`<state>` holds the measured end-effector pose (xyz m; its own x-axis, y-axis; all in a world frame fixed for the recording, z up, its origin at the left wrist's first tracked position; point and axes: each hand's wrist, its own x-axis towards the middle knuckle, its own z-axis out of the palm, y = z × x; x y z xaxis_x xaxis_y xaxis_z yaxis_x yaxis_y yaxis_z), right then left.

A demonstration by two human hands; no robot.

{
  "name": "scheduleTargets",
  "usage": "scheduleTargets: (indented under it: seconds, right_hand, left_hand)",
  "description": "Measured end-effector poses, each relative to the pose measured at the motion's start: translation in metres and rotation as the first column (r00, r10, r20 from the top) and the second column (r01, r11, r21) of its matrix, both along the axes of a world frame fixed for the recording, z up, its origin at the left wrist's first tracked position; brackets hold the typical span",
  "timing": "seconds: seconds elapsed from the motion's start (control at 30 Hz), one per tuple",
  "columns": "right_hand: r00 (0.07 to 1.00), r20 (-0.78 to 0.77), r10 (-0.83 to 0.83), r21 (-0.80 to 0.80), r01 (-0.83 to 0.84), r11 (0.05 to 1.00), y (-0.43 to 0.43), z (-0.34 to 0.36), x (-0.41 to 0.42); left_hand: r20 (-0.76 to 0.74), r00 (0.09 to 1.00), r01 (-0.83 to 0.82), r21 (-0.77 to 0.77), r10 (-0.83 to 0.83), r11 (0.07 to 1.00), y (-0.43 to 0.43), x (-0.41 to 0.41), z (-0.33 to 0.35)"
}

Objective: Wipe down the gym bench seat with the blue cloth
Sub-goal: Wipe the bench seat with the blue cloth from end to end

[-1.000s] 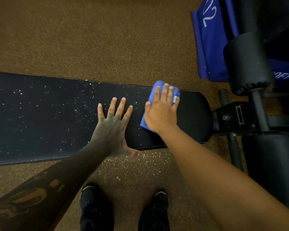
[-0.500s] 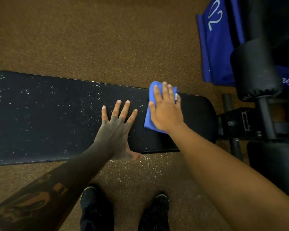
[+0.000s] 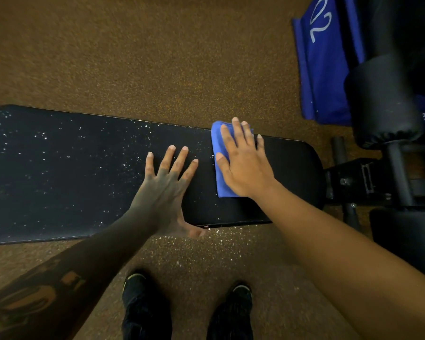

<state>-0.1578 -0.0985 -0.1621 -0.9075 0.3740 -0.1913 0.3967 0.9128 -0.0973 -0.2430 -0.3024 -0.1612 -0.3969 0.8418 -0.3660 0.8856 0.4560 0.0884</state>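
A long black bench seat (image 3: 59, 173) runs across the view, speckled with white crumbs on its left and middle; its right end looks clean. The folded blue cloth (image 3: 220, 175) lies flat on the seat near the right end. My right hand (image 3: 243, 165) presses flat on top of the cloth, fingers pointing to the far edge. My left hand (image 3: 166, 182) rests flat on the seat just left of the cloth, fingers spread, thumb hanging over the near edge, holding nothing.
Black roller pads (image 3: 383, 104) and the metal bench frame (image 3: 358, 180) stand at the right. A blue mat (image 3: 324, 69) lies at the back right. My two black shoes (image 3: 142, 305) stand on the brown speckled floor (image 3: 157, 57), where crumbs lie below the bench.
My right hand has slid the cloth slightly left along the seat toward my left hand. My left hand has stayed planted.
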Motion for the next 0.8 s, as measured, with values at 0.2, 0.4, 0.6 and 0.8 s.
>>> scheduleTargets:
  seconds: [0.2, 0.4, 0.6, 0.8]
  right_hand:
    - [0.989, -0.004, -0.149, -0.049, 0.149, 0.988, -0.017, -0.009, -0.008]
    - [0.991, -0.045, 0.123, -0.007, -0.124, 0.992, -0.025, -0.010, 0.003]
    - [0.996, -0.065, -0.061, -0.030, 0.059, 0.998, -0.047, -0.012, -0.017]
    - [0.943, -0.042, -0.330, -0.064, 0.327, 0.943, -0.040, -0.014, -0.030]
  left_hand:
    - [-0.003, 1.000, 0.021, -0.048, -0.021, 0.999, -0.011, -0.015, -0.002]
    - [-0.015, 1.000, 0.024, -0.024, -0.024, 0.999, -0.013, -0.014, -0.004]
    - [-0.027, 1.000, 0.003, -0.027, -0.003, 1.000, -0.015, -0.012, -0.004]
    - [-0.029, 0.999, -0.022, -0.031, 0.022, 0.999, -0.021, -0.015, -0.003]
